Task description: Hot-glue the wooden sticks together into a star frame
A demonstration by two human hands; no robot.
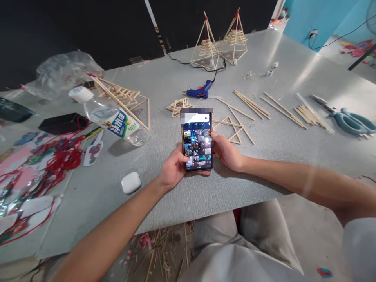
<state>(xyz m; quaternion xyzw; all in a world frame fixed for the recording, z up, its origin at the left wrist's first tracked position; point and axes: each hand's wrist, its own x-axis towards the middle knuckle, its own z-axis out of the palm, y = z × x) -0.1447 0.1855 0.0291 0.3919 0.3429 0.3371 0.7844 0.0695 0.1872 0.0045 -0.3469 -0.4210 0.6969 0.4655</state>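
Observation:
Both my hands grip a smartphone [197, 145], held upright over the table's front part. Its lit screen shows a grid of small pictures, and a blurred patch covers the top. My left hand [173, 166] wraps round the lower left side, thumb on the screen's edge. On the right side, my right hand [228, 152] holds the phone with its thumb at the screen; its other fingers are mostly hidden behind. Just behind the phone lie a star-shaped stick frame [230, 129] and a small stick lattice [179, 106]. A blue glue gun [199, 91] rests farther back.
Two stick pyramids [205, 47] stand at the back. Loose sticks [252, 103] and scissors [352, 117] lie right. A plastic bottle [117, 119] leans by another stick frame [143, 113] at left, near a white earbud case [131, 183] and red cord [69, 158].

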